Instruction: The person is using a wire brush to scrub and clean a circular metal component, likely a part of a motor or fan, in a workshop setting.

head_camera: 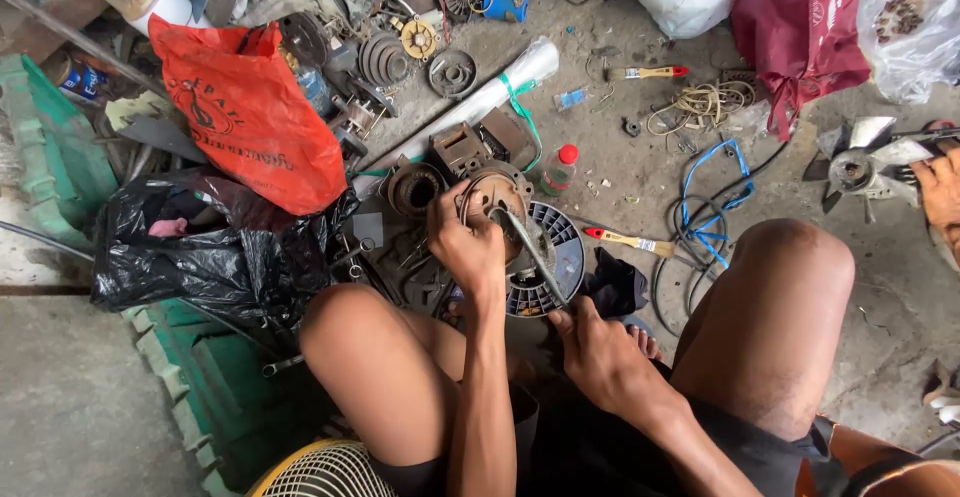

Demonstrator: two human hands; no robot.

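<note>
Two bare hands are working low in the middle of the frame. The left hand (pixel 465 247) is closing its fingers around a round fan motor (pixel 497 197) sitting on a dark slotted housing (pixel 555 262), just above centre. The right hand (pixel 600 357) is gripping the lower end of a long grey tool (pixel 530 252) that is reaching up to the motor. Two small paintbrushes are lying on the concrete: one (pixel 632 243) right of the housing, one (pixel 652 73) higher up. One orange plastic bag (pixel 245 112) is sagging at upper left above one black bag (pixel 210 242). One blue cable (pixel 712 202) is looping right of centre. Another person's hand (pixel 942 192) is resting on one fan blade assembly (pixel 865 162) at the right edge.
</note>
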